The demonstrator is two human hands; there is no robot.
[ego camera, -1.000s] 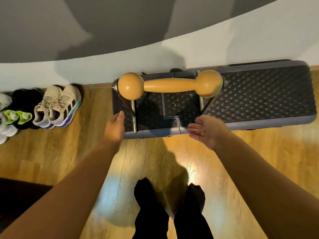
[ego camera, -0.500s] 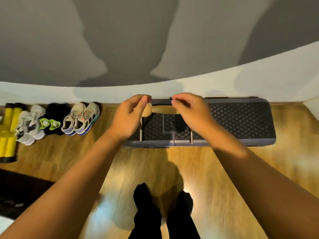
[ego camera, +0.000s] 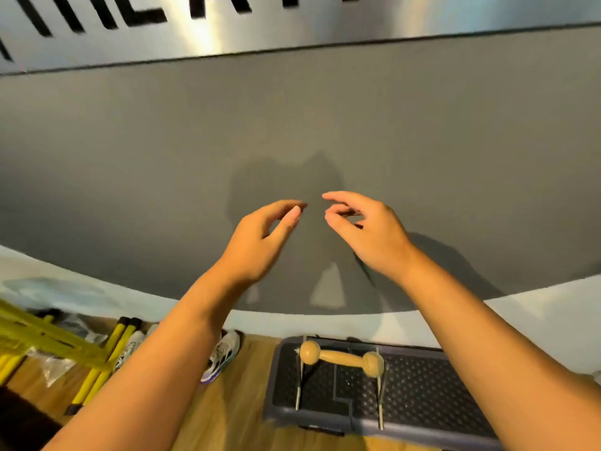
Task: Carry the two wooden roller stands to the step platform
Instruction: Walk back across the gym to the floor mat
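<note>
Grey wall [ego camera: 130, 157] ahead, wooden floor [ego camera: 234, 415] below. Yellow poles [ego camera: 107, 356] and sneakers [ego camera: 224, 353] below left hand. Left hand [ego camera: 260, 242] raised, fingers loosely curled, holds nothing. Right hand [ego camera: 364, 229] beside it, same loose curl, empty. Wooden roller stand [ego camera: 341, 357] rests on step platform [ego camera: 422, 385], well below both hands. Only one stand visible. Judgement: fetch second, grip both ends, set down level beside first.

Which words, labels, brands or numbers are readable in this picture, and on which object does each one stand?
Large black letters on the silver wall panel: cut off by the top edge and blurred, not readable as a word.
Sneaker: markings too small to read.
Step platform, wooden roller stand: no text visible.
</note>
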